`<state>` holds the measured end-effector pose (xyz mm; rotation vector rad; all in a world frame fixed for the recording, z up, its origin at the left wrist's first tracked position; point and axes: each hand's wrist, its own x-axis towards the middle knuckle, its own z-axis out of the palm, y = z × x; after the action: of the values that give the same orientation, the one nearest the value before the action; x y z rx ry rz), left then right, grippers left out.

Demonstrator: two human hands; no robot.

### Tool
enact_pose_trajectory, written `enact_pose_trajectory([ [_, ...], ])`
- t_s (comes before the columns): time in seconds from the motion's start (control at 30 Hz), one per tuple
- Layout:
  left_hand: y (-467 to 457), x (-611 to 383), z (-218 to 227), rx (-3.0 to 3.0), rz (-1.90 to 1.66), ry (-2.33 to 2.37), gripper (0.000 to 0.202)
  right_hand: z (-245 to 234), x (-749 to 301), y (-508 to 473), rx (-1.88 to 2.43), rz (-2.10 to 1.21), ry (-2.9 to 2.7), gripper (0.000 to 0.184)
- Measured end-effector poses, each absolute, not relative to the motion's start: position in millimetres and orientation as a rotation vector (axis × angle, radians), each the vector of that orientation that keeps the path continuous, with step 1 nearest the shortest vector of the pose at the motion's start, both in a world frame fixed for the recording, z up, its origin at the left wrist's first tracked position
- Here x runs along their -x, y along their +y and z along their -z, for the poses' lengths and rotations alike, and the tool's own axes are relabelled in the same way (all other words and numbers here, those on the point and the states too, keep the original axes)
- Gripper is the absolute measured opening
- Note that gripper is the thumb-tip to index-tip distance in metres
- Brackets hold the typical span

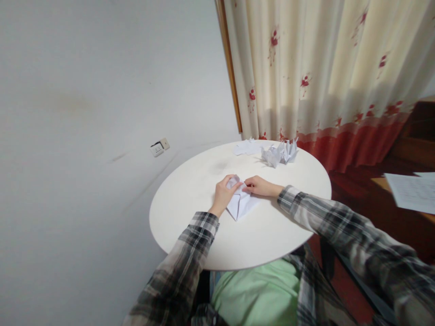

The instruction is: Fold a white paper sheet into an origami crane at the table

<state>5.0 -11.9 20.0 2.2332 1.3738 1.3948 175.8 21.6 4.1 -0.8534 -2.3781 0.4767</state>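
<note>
Where it's folded, white paper (242, 203), pointed

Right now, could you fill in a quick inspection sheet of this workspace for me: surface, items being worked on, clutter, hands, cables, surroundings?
Surface: round white table; faint grey patch, shadow or smudge, beyond the hands.
Items being worked on: partly folded white paper, point toward the person.
Clutter: folded paper shapes and flat white paper near the far edge.
Hands: left hand pinches the folded paper; right hand is at its right side, grip unclear.
Cables: nothing seen.
Surroundings: pale wall with socket; floral curtain; sheets on the right.
</note>
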Motion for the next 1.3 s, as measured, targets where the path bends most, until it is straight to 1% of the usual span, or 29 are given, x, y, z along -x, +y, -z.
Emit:
enact_pose_trajectory([
  [0.23, -11.8, -4.8, -20.0, -2.248, -1.392, 1.409, 0.025, -7.3, -174.8, 18.3, 0.856, -0.488, -2.349, 0.038],
  [0.5, -13.5, -6.5, -20.0, -2.252, -1.424, 1.372, 0.027, -5.2, -174.7, 21.8, 0.859, -0.461, -2.367, 0.039],
  [1.13, -15.5, -8.2, -21.4, -2.274, -1.514, 1.31, 0.021, -4.4, -175.1, 23.4, 0.839, -0.382, -2.385, 0.04],
  [1.3, -16.3, -8.2, -22.3, -2.272, -1.493, 1.309, 0.022, -4.0, -175.0, 23.5, 0.859, -0.37, -2.383, 0.039],
])
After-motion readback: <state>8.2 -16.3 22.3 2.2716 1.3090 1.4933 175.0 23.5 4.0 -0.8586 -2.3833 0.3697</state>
